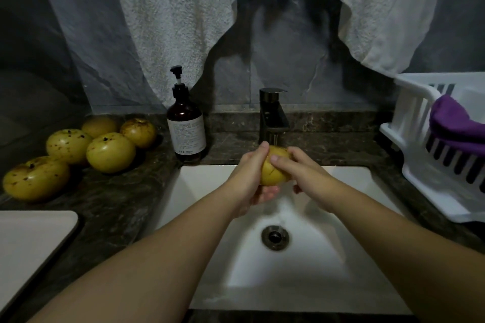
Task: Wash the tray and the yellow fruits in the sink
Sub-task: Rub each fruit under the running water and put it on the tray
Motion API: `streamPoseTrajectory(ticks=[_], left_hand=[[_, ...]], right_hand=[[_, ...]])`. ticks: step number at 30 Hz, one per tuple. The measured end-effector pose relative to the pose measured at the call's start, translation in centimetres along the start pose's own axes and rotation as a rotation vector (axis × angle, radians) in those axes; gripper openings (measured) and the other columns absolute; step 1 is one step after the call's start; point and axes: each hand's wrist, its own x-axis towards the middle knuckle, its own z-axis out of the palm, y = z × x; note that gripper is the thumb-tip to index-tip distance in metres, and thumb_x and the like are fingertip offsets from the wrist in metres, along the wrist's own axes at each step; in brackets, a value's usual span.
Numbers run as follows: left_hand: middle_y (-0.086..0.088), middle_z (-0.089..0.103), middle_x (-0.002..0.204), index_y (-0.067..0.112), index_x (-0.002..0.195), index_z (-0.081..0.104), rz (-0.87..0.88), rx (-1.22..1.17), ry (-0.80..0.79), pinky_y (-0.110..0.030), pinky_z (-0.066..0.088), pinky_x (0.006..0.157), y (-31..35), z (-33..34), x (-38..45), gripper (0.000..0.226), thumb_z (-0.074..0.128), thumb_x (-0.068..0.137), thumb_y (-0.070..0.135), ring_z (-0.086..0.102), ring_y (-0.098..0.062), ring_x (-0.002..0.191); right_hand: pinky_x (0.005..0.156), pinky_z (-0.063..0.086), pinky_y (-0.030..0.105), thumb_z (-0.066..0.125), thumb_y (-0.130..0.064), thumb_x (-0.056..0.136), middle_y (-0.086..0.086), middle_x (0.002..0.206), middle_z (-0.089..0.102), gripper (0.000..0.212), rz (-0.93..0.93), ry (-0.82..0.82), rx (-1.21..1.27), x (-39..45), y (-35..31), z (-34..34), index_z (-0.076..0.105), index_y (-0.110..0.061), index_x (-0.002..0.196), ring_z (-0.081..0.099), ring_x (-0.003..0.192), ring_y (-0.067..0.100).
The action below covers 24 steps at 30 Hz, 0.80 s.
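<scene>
The yellow fruit (274, 170) sits between both hands over the back edge of the white sink (309, 283), just under the dark tap (273, 115). The left hand (252, 178) cups it from below and the right hand (299, 170) grips it from the side. Its skin looks smooth and round. Five spotted fruits (110, 152) wait on the stone worktop (118, 207) at the left, and the pale tray (26, 244) lies at the front left corner.

Soap bottle (185, 127): brown pump dispenser with a white label, upright on the dark worktop (112, 196), centre left of frame.
Towels (168, 8): pale cloths hanging across the top, against a grey wall.
Rack (430, 144): white plastic drainer at the right edge.
Cloth (454, 123): purple, draped inside the rack.
</scene>
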Motion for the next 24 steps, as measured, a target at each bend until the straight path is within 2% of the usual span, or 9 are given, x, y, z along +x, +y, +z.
streamPoseTrajectory(ticks=[2, 4, 7, 9, 13, 15, 18, 22, 24], left_hand=[[-0.006, 0.076, 0.086, 0.036, 0.119, 0.061, -0.012, 0.013, 0.004, -0.027, 0.056, 0.057, 0.08, -0.14, 0.01, 0.048, 0.049, 0.095, 0.076, 0.068, -0.015, 0.061], [-0.011, 0.076, 0.094, 0.029, 0.126, 0.061, 0.000, 0.030, 0.003, -0.027, 0.054, 0.055, 0.07, -0.14, 0.02, 0.054, 0.047, 0.097, 0.073, 0.066, -0.015, 0.060], [-0.017, 0.073, 0.108, 0.027, 0.135, 0.054, -0.013, 0.018, 0.003, -0.028, 0.054, 0.055, -0.10, -0.07, -0.04, 0.058, 0.048, 0.098, 0.071, 0.066, -0.015, 0.059], [-0.016, 0.072, 0.106, 0.028, 0.138, 0.052, -0.033, -0.003, -0.009, -0.028, 0.055, 0.055, -0.10, 0.00, -0.07, 0.060, 0.050, 0.097, 0.071, 0.067, -0.015, 0.060], [-0.015, 0.074, 0.106, 0.031, 0.137, 0.053, -0.062, -0.020, -0.027, -0.028, 0.058, 0.056, 0.01, -0.10, -0.18, 0.059, 0.053, 0.094, 0.073, 0.069, -0.015, 0.062], [-0.015, 0.074, 0.107, 0.031, 0.135, 0.055, -0.050, -0.014, -0.029, -0.029, 0.059, 0.063, 0.07, -0.17, -0.17, 0.059, 0.051, 0.095, 0.074, 0.068, -0.014, 0.062], [-0.011, 0.074, 0.096, 0.028, 0.132, 0.059, -0.020, -0.016, -0.024, -0.031, 0.057, 0.069, 0.26, -0.11, -0.30, 0.057, 0.049, 0.097, 0.072, 0.066, -0.014, 0.062], [-0.016, 0.074, 0.115, 0.030, 0.135, 0.049, 0.003, -0.037, -0.016, -0.032, 0.061, 0.069, -0.05, 0.13, -0.15, 0.050, 0.059, 0.097, 0.062, 0.075, -0.030, 0.083], [-0.015, 0.074, 0.113, 0.033, 0.132, 0.051, -0.023, -0.032, -0.023, -0.031, 0.061, 0.068, -0.19, 0.16, -0.22, 0.048, 0.057, 0.097, 0.065, 0.076, -0.027, 0.082]], right_hand=[[0.086, 0.052, 0.043, 0.059, -0.075, 0.074, -0.003, 0.118, 0.067, 0.059, 0.013, -0.040, 0.007, -0.04, 0.03, 0.08, 0.055, -0.043, 0.123, 0.064, 0.107, 0.019], [0.083, 0.051, 0.043, 0.055, -0.075, 0.079, 0.000, 0.120, 0.067, 0.060, 0.065, -0.067, 0.049, 0.07, -0.02, 0.29, 0.054, -0.041, 0.128, 0.064, 0.110, 0.022], [0.077, 0.048, 0.039, 0.057, -0.066, 0.090, 0.000, 0.117, 0.069, 0.044, 0.060, -0.043, 0.047, 0.36, -0.04, 0.31, 0.057, -0.040, 0.126, 0.065, 0.109, 0.024], [0.079, 0.049, 0.040, 0.060, -0.059, 0.093, -0.001, 0.114, 0.071, 0.035, 0.045, -0.020, 0.052, 0.47, 0.16, 0.10, 0.060, -0.039, 0.123, 0.066, 0.109, 0.024], [0.079, 0.049, 0.039, 0.063, -0.054, 0.094, 0.001, 0.111, 0.074, 0.034, 0.022, -0.013, 0.083, 0.51, 0.28, 0.10, 0.064, -0.034, 0.121, 0.069, 0.106, 0.025], [0.077, 0.050, 0.036, 0.063, -0.055, 0.094, -0.001, 0.110, 0.074, 0.036, 0.005, -0.011, 0.077, 0.43, 0.27, 0.16, 0.064, -0.034, 0.123, 0.069, 0.103, 0.022], [0.076, 0.052, 0.036, 0.063, -0.061, 0.091, -0.001, 0.112, 0.074, 0.041, 0.002, -0.010, 0.062, 0.40, 0.20, 0.09, 0.063, -0.036, 0.124, 0.070, 0.102, 0.021], [0.068, 0.052, 0.035, 0.051, -0.082, 0.082, 0.001, 0.107, 0.073, 0.060, 0.125, -0.047, 0.043, 0.17, -0.30, 0.18, 0.062, -0.037, 0.121, 0.068, 0.087, 0.017], [0.075, 0.054, 0.039, 0.052, -0.079, 0.085, 0.000, 0.111, 0.071, 0.054, 0.100, -0.033, 0.010, 0.10, -0.09, 0.11, 0.059, -0.039, 0.120, 0.068, 0.093, 0.018]])
